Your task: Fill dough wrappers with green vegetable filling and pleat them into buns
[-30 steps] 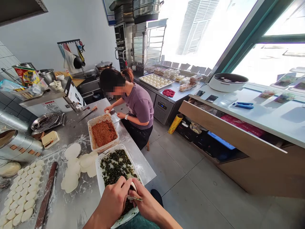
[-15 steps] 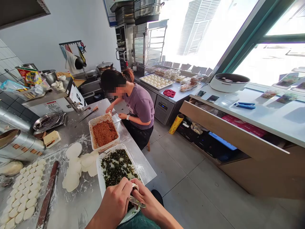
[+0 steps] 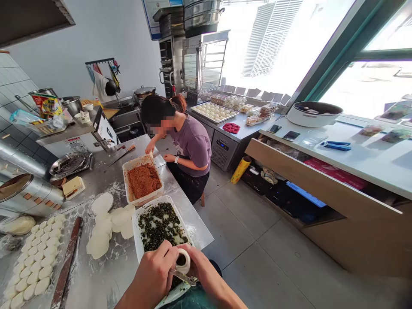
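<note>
Over the tub of green filling, my left hand (image 3: 157,268) and my right hand (image 3: 204,266) close around a white filled bun (image 3: 184,262). Its top is still open, showing dark filling inside a round rim of dough. The fingers of both hands press against the dough edge. A flat, shiny metal tool (image 3: 183,277) slants just below the bun, between my hands; I cannot tell which one grips it. Under my wrists stands the white tub (image 3: 136,240) of chopped green filling (image 3: 157,225), partly hidden by my hands. Flat dough wrappers (image 3: 99,240) lie to the left.
A co-worker (image 3: 193,146) sits across the table corner, one hand by a tub of reddish filling (image 3: 144,182). On the floured steel table lie a rolling pin (image 3: 67,262), several dough pieces (image 3: 35,262) and a knife (image 3: 122,154). An open drawer (image 3: 322,180) juts out at right.
The bun has turned in my hands, so its round opening and dark filling now show. My right hand's fingers have shifted around its side. The view has swung slightly left.
</note>
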The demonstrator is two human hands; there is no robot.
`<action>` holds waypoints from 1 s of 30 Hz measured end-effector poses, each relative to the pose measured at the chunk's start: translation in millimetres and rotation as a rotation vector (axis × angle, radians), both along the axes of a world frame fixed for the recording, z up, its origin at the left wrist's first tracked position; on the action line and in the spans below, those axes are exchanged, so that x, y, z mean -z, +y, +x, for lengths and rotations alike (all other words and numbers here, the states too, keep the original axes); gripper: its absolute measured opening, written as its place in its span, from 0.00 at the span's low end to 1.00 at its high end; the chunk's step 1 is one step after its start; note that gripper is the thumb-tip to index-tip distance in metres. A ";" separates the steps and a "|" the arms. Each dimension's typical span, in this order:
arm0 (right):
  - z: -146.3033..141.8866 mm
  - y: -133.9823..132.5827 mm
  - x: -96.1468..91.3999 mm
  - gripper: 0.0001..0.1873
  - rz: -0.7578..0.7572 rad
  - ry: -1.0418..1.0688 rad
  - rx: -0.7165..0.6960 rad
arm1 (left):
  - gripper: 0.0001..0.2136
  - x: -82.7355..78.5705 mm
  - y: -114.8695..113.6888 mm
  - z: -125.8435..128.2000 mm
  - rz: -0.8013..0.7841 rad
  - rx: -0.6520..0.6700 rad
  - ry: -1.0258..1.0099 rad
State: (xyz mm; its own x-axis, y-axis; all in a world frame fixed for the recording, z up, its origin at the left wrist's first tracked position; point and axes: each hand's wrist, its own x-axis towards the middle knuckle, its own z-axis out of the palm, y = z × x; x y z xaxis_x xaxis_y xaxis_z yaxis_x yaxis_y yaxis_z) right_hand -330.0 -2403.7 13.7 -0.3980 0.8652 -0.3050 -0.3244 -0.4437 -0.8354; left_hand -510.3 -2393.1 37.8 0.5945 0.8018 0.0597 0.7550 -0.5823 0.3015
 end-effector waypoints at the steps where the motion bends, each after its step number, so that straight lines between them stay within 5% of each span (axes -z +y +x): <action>1: -4.8 -0.1 0.1 0.29 -0.058 0.072 0.045 | 0.15 -1.1 0.0 -0.2 0.001 0.002 -0.019; 9: -28.8 -0.1 25.8 0.30 -0.287 0.144 0.227 | 0.17 0.0 -5.3 0.8 0.017 0.020 -0.019; 15: -26.9 1.4 17.2 0.33 -0.225 0.133 0.141 | 0.16 -1.0 -2.7 -1.5 0.003 0.043 -0.017; 30: -28.0 5.6 11.1 0.31 -0.295 0.103 0.240 | 0.19 3.1 3.2 -4.5 0.046 0.085 -0.074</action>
State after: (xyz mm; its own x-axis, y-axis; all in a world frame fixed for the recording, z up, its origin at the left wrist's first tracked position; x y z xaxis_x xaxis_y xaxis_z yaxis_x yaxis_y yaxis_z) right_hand -358.0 -2398.1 2.6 -0.2365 0.8186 -0.5234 -0.5232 -0.5612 -0.6414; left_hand -514.8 -2389.9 34.8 0.6528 0.7442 0.1413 0.6792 -0.6576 0.3259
